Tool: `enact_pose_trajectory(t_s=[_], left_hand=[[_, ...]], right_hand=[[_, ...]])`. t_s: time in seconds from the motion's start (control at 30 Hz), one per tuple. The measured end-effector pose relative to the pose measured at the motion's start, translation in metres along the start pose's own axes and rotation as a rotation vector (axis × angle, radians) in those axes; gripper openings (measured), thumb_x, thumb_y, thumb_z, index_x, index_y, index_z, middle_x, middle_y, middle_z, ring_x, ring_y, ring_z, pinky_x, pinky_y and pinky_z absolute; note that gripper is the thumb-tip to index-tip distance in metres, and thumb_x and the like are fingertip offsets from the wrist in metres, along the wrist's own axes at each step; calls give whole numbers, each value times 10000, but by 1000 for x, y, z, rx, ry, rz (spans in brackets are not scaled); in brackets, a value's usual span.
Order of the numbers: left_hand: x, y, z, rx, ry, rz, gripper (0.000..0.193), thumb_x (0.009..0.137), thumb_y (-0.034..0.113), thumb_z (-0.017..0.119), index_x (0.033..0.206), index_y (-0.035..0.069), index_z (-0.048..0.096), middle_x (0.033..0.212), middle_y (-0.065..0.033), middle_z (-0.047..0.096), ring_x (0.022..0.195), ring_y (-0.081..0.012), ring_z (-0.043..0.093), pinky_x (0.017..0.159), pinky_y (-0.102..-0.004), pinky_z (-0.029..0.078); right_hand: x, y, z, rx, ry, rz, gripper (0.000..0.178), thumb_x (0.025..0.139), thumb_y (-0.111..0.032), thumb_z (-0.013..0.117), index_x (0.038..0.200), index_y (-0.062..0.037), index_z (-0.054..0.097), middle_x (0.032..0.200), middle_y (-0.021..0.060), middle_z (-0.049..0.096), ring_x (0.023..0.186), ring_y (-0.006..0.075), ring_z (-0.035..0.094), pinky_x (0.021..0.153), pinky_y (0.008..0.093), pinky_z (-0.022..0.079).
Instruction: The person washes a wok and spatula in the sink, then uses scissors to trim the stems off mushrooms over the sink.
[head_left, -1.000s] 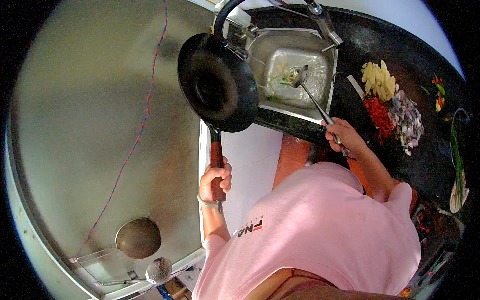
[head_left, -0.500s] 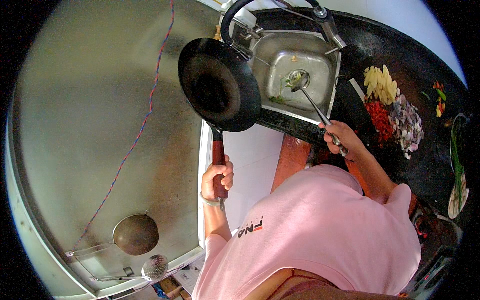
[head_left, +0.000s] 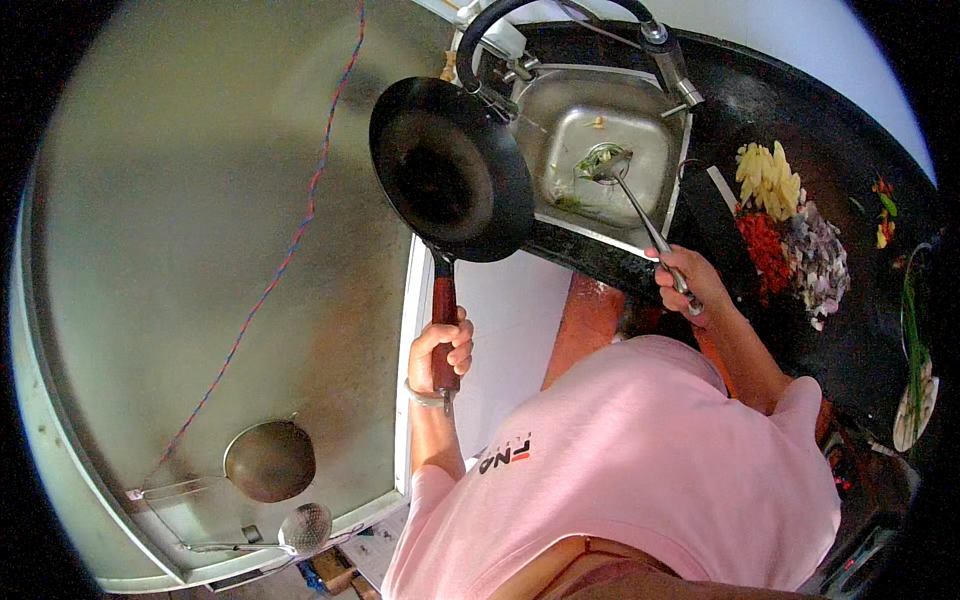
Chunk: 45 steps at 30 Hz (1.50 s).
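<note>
wok held over the sink edge, ladle in the basin

i see the left hand (head_left: 440, 352) with fingers clenched round the reddish wooden handle of the black wok (head_left: 450, 168), which hangs in the air, partly over the steel worktop (head_left: 180, 220) and partly over the left rim of the sink (head_left: 560, 215). the right hand (head_left: 690, 282) has its fingers wrapped round the long metal ladle (head_left: 628, 192), whose bowl sits down in the basin among green scraps.

risks, as i judge them:
- the wok is carried by one hand at the far end of its handle; a slack wrist could tip it and let its rim knock the tap (head_left: 668, 62) or the sink edge.
- the ladle bowl is near the drain; scraps pushed about could clog it.
- the right forearm passes close to the chopped piles on the dark desk (head_left: 800, 130); a swing back could scatter them.
- the red and blue cord (head_left: 290, 250) lies across the worktop where the wok might be set down.

count:
- wok: one
- ladle in hand: one
- strainers at the lower left: two, a dark round one (head_left: 270, 460) and a small mesh one (head_left: 305, 527)
- chopped piles: three clear ones, yellow strips (head_left: 768, 178), red bits (head_left: 765, 245), purple bits (head_left: 818, 258)
- hands: two, both busy
</note>
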<state>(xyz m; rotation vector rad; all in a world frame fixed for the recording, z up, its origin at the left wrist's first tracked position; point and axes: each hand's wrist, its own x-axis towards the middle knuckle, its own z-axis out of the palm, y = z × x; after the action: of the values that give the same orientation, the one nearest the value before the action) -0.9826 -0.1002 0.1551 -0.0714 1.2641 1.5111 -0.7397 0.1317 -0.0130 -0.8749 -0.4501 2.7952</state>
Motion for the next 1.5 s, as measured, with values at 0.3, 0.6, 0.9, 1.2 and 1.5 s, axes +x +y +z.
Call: enact_pose_trajectory(t_s=[0.3,0.6,0.9,1.2,1.5], left_hand=[[1,-4,3,-11,8,-6,237,753,79,520,971,21,447,644,-20,416,422,-73,379,347,-211,350],[-10,-17,-21,-198,-143,-19,223,778,63,486,989,-3,453,674,-25,424,442,-79,391,373,-214,360],[-66,-63,-97,-547,-509,-22,286,795,69,463,1040,-67,405,671,-37,420,436,-73,410,387,-218,405],[-121,-117,-169,-704,-841,-211,338,747,12,466,1033,-58,300,639,-96,441,389,-120,464,318,-236,403],[-225,-155,-150,-598,-1052,-513,334,746,14,449,1023,-25,267,671,-141,460,467,-183,523,383,-296,456]], right_hand=[[2,-1,-4,68,-24,81,248,842,-207,502,1023,-38,514,568,29,462,324,101,347,297,236,239],[-15,37,-7,-510,56,-20,112,819,-165,519,804,-83,444,559,23,444,335,80,336,285,241,234],[-100,124,27,-1243,272,-672,401,769,-66,502,1164,-8,468,807,95,568,703,163,539,667,284,454],[-186,258,47,-1365,576,-885,510,744,-127,558,1237,-88,435,1049,197,566,927,346,568,781,399,463],[-325,342,58,-1425,757,-1130,531,745,-104,568,1255,-109,418,1037,141,580,830,310,587,682,400,484]])
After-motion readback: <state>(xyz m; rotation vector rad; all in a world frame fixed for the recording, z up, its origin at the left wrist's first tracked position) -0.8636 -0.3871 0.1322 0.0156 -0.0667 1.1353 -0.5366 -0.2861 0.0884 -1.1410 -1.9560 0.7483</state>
